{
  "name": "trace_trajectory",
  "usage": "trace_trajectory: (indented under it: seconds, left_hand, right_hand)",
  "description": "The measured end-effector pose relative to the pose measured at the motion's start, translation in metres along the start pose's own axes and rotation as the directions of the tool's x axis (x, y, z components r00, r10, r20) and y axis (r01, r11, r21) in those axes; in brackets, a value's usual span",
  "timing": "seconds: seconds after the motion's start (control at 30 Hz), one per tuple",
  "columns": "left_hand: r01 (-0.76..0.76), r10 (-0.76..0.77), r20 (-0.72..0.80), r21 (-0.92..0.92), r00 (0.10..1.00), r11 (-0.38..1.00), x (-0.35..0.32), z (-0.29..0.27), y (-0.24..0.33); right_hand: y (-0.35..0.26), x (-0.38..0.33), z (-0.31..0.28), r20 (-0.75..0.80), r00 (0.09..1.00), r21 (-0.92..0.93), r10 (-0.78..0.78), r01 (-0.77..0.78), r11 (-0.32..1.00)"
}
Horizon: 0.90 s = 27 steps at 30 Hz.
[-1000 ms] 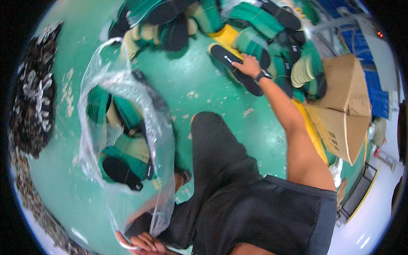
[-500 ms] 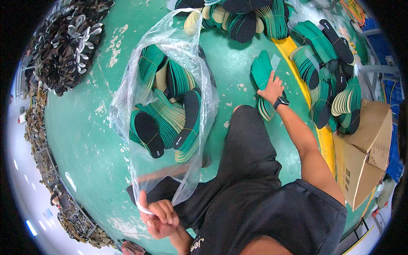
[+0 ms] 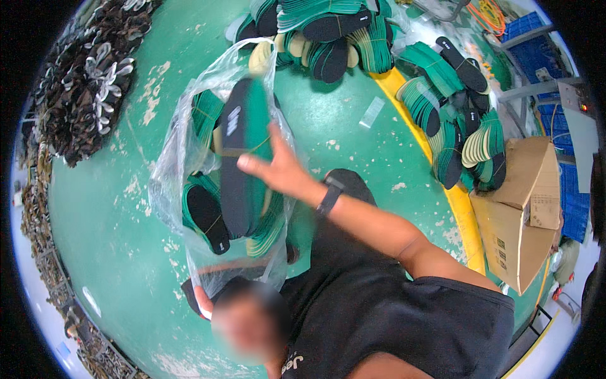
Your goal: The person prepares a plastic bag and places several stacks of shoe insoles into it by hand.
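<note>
My right hand [image 3: 284, 169] grips a tied bundle of insoles [image 3: 238, 196], black on one face and green along the side. It holds this bundle over the open clear plastic bag [image 3: 169, 167], above other insole bundles [image 3: 205, 211] lying inside. The held bundle hides part of the bag's contents. At the bag's near end, a finger or thumb of my left hand [image 3: 202, 302] shows against the plastic edge, closed on it. A blurred patch covers the rest of that hand.
More insole bundles [image 3: 331, 57] are heaped at the far side, others [image 3: 451, 117] beyond the yellow floor line [image 3: 445, 205]. A cardboard box [image 3: 514, 211] stands at the right. A dark pile of shoe-like pieces [image 3: 88, 82] lies far left. A clear strip [image 3: 372, 112] rests on the floor.
My right hand has picked up the insole bundle from the floor at the right and carried it left over the bag. The left hand remains at the bag's near edge.
</note>
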<state>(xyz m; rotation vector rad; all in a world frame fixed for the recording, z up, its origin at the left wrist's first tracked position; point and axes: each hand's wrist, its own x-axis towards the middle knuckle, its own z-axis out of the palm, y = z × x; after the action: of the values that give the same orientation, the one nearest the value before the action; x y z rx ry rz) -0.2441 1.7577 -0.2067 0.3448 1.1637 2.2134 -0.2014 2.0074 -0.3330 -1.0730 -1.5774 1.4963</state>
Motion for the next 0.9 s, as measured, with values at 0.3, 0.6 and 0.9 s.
trace_trajectory:
  seconds: [0.3, 0.6, 0.9]
  left_hand:
    - [0.096, -0.126, 0.001, -0.659, 0.992, 0.746, -0.018, -0.057, 0.028]
    - [0.011, -0.207, -0.126, -0.831, 0.970, 0.556, 0.004, -0.091, 0.028]
    - [0.266, -0.274, -0.108, -0.077, 0.956, 0.961, 0.084, -0.056, 0.089]
  right_hand:
    - [0.065, 0.213, 0.000, -0.328, 0.926, -0.651, -0.184, -0.081, 0.754]
    - [-0.011, 0.184, 0.029, 0.373, 0.920, -0.060, -0.119, 0.152, 0.987]
    - [-0.102, 0.039, 0.040, 0.297, 0.954, -0.167, 0.049, 0.002, 0.986]
